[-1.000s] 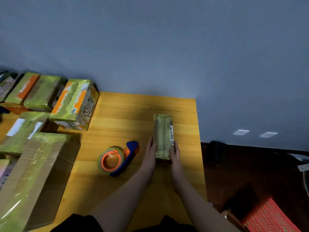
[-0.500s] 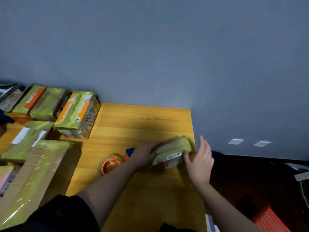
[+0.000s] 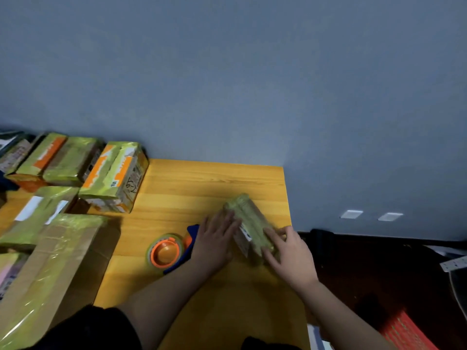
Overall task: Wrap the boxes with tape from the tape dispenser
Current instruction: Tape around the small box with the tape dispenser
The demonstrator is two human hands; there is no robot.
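Observation:
A small taped box [image 3: 249, 222], wrapped in yellow-green tape with a white label on its side, lies slanted near the right edge of the wooden table [image 3: 202, 183]. My left hand [image 3: 216, 238] presses flat against the box's left side with straight fingers. On the box's near right end rests my right hand [image 3: 288, 253], fingers curled over its top edge. The tape dispenser [image 3: 169, 251], blue with an orange hub and a roll of tape, lies on the table just left of my left hand, partly hidden by it.
Several taped boxes [image 3: 113, 176] stand along the table's left and back, with a large cardboard box [image 3: 48, 269] at the near left. The table's right edge [image 3: 290, 223] drops to a dark floor. A red crate [image 3: 406, 332] sits at the lower right.
The small box has been turned from pointing straight away to slanted, passing through a crosswise position. My right hand, lifted off and open half a second ago, is back on the box.

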